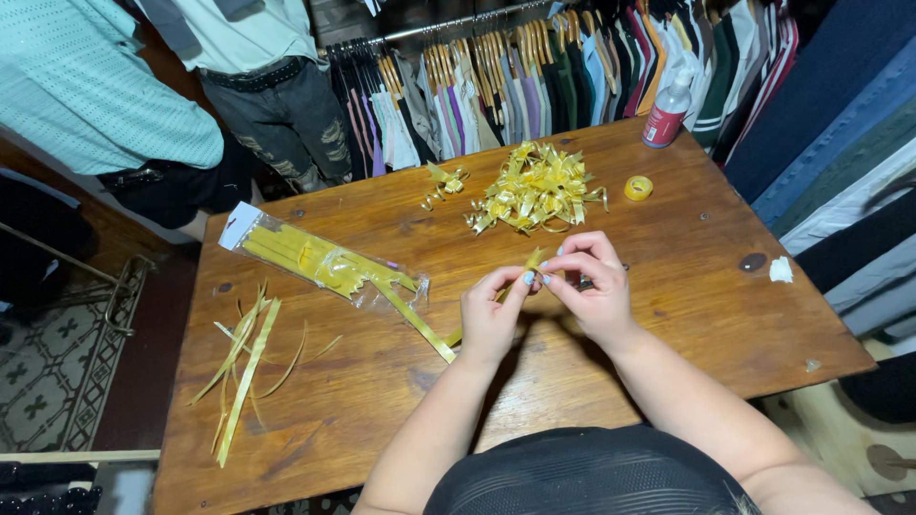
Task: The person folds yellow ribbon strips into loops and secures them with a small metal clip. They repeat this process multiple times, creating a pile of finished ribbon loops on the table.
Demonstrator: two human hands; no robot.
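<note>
Both hands point(544, 286) pinch one yellow ribbon strip point(530, 259) – beside them, a clear bag point(315, 262) holds more strips

A long clear plastic bag point(320, 262) holding yellow ribbon strips lies on the left half of the brown wooden table point(687, 286), slanting from near the far left corner toward the middle. A white cardboard header point(238, 225) closes its far end. A clear plastic bottle point(666, 113) with a white cap stands upright at the far edge, toward the right corner; a red label point(660, 126) wraps its lower body. A small white tag or scrap point(780, 270) lies near the right edge.
</note>
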